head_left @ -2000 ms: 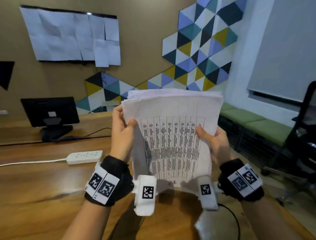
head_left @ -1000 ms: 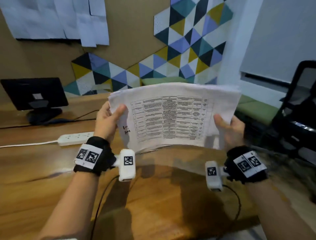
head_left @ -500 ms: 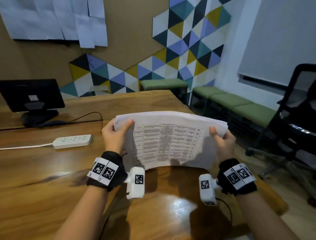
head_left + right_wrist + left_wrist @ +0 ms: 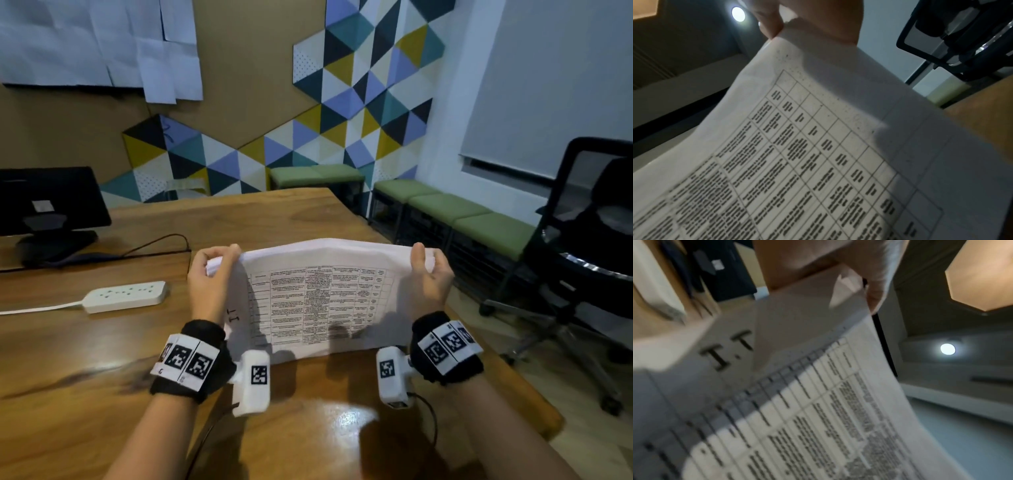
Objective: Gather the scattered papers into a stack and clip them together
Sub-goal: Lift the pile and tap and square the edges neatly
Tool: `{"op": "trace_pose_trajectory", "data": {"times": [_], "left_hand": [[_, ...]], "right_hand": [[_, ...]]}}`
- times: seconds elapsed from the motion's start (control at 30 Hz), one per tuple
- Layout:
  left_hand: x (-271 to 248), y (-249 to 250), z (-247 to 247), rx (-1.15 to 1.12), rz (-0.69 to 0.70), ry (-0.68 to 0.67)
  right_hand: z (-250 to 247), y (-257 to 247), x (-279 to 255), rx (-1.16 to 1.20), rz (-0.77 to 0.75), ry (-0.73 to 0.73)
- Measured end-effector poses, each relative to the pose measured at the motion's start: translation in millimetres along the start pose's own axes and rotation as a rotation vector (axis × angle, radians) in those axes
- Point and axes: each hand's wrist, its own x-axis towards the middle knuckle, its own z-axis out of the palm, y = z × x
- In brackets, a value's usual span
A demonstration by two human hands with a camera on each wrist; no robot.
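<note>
A stack of white papers [image 4: 318,298] with a printed table on the top sheet stands on its long lower edge on the wooden table [image 4: 85,394], leaning toward me. My left hand [image 4: 212,274] grips the stack's upper left corner, thumb on the near face. My right hand [image 4: 431,274] grips the upper right corner the same way. The left wrist view shows the papers [image 4: 797,402] close up, with the left hand [image 4: 828,264] at their top edge. In the right wrist view the papers [image 4: 818,146] hang below the right hand [image 4: 818,21]. No clip is in view.
A white power strip [image 4: 126,296] with its cord lies on the table to the left. A black monitor [image 4: 48,205] stands at the far left. Green benches [image 4: 455,212] line the wall, and a black office chair [image 4: 592,246] is at the right, beyond the table's edge.
The stack has turned from upright to landscape and come down until its lower edge meets the table. Both hands have shifted up to its top corners.
</note>
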Motion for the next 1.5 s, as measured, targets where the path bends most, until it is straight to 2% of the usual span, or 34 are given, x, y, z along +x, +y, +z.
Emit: {"op": "trace_pose_trajectory", "data": {"times": [0.1,0.2,0.3,0.4,0.5,0.6,0.7,0.83,0.97,1.2,1.37,1.5], "left_hand": [[-2,-5,-4,-0.012,-0.005,-0.092],[-6,-1,-4,0.089,0.116,-0.264],[-7,2,-4,0.066,0.161,-0.207],[-13,8,-2,0.002,0.149,-0.175],[-28,11,-2,-0.01,0.215,-0.241],[-37,9,-11,-0.051,0.251,-0.228],[-41,1,-20,0.002,0.252,-0.223],[-45,-9,-23,0.035,0.151,-0.217],[-47,-5,-22,0.019,0.114,-0.228],[-45,-3,-15,-0.044,0.018,-0.247],[-45,8,-5,-0.07,-0.051,-0.102],[-44,15,-2,-0.034,-0.008,-0.088]], "right_hand": [[-3,-1,-3,0.016,-0.032,-0.015],[-3,-8,-3,0.033,-0.075,0.003],[-13,-3,-1,0.011,-0.097,-0.12],[-21,8,-6,-0.055,-0.03,-0.241],[-23,2,-10,-0.063,-0.046,-0.07],[-26,-3,-9,0.025,-0.089,0.082],[-25,-1,-18,0.069,-0.019,0.112],[-17,-6,-26,0.096,0.066,0.177],[-15,-10,-14,0.171,0.181,0.232],[-23,-9,-8,0.175,0.158,0.101],[-32,-4,-9,0.246,0.047,-0.11],[-46,9,-2,-0.022,-0.094,-0.345]]}}
